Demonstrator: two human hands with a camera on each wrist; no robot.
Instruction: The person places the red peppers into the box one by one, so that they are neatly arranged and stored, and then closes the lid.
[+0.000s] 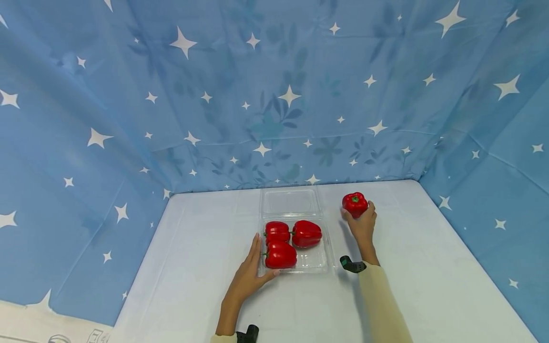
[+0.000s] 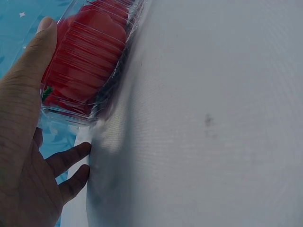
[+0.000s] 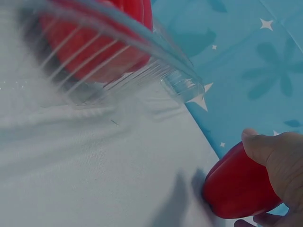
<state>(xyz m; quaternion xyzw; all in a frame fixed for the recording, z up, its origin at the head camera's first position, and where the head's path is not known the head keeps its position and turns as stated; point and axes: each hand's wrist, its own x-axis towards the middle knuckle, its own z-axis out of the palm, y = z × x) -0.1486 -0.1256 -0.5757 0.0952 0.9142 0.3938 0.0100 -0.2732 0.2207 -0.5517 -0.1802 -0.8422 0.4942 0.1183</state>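
A clear plastic box [image 1: 312, 259] lies on the table with its lid [image 1: 288, 202] folded back; three red peppers [image 1: 280, 255] are inside. My left hand [image 1: 246, 280] rests at the box's left front corner, fingers extended along its side and thumb at the front edge; the left wrist view shows the thumb [image 2: 43, 42] against the clear wall. To the right of the lid, my right hand [image 1: 362, 226] grips another red pepper [image 1: 355, 205], its green stem showing. In the right wrist view the thumb and fingers lie around that pepper [image 3: 239, 184].
A white-covered table [image 1: 188, 267] lies beneath everything. Blue curtains [image 1: 240, 119] with white stars and leaf prints stand behind it and at both sides. A pale printed cloth [image 1: 47, 324] shows at the lower left.
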